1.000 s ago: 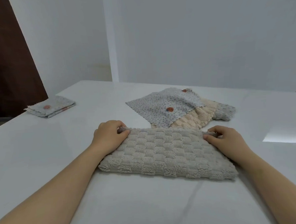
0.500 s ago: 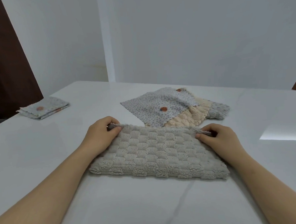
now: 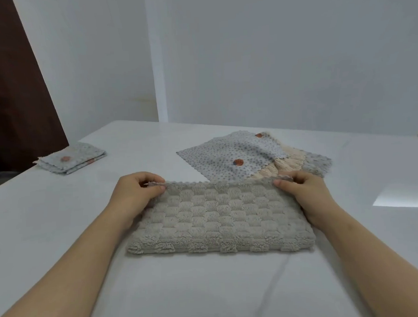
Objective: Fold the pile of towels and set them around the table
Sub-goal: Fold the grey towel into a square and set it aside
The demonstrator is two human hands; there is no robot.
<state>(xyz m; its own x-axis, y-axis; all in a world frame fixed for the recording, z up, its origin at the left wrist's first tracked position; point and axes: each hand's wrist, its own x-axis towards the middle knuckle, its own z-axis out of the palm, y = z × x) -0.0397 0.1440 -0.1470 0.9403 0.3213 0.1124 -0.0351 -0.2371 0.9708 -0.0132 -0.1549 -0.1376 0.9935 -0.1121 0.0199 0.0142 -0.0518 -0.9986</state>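
On the white table (image 3: 60, 214), right in front of the person, lies the fluffy grey towel (image 3: 218, 221). It looks folded over once, with the fat fold near the person and the loose edges far away. It looks soft, thick and light. It will bend and flop, not stay stiff. Its bumpy fuzz should not slip out of fingers, and it cannot break. The best places to hold it are the two far corners, so both layers stay together and the middle does not sag much.

The left hand (image 3: 135, 196) pinches the far left corner with thumb and fingers. The right hand (image 3: 306, 192) pinches the far right corner the same way.

Just behind it lie the ones not yet folded: a thin dotted cloth (image 3: 229, 154) on top, a cream towel (image 3: 285, 164) under it, and a second grey towel (image 3: 317, 163) peeking out on the right. Well apart, by the table's left edge, rests a folded dotted cloth (image 3: 72, 160), which looks done.
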